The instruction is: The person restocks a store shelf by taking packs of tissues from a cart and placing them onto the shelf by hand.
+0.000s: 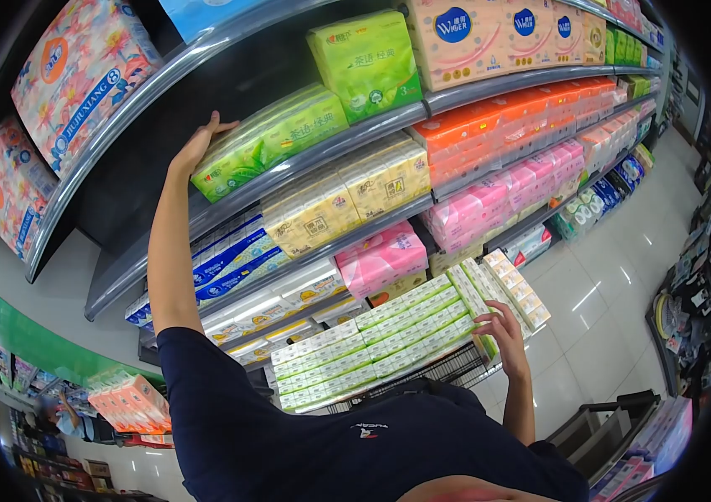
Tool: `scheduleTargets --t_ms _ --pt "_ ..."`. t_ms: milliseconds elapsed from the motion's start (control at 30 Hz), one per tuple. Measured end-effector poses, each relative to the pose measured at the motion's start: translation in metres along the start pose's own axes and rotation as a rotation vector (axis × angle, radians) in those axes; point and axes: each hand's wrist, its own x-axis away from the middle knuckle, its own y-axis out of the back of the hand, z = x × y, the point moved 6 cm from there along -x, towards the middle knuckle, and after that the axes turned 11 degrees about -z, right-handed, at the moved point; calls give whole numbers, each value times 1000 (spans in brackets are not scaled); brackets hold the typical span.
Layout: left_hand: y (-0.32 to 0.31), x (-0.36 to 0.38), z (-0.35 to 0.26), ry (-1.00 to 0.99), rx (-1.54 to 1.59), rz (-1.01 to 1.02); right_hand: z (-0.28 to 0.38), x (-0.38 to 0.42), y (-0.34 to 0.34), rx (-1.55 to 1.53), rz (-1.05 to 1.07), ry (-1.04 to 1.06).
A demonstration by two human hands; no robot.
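Note:
My left hand (197, 144) rests at the left end of a green tissue pack (276, 138) lying on an upper shelf, fingers spread against its end and top. A second green pack (365, 65) stands upright beside it on the right. Down at the right, my right hand (506, 333) is at the edge of small white and green tissue packs (410, 322) stacked in a wire cart (456, 368). Its fingers are apart and touch or nearly touch the packs.
Yellow packs (347, 197), orange packs (514, 113) and pink packs (383, 258) fill nearby shelves. Floral packs (79, 75) stand at upper left. A dark cart (606, 427) is at lower right. Another person (75, 418) is far off at lower left.

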Motion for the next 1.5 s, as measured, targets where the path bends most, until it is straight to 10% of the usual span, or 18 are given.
scheduleTargets --t_ms 1167,1267,1333,1500 --pt "5 4 5 -18 168 12 -4 -7 -11 -25 78 -31" --pt "34 1 21 -108 276 -226 -3 -9 -12 -49 91 -22" --pt "45 6 52 163 816 -405 -4 -10 -9 -40 72 -24" --pt "11 19 87 438 1310 -233 -8 -12 -9 -30 74 -32"
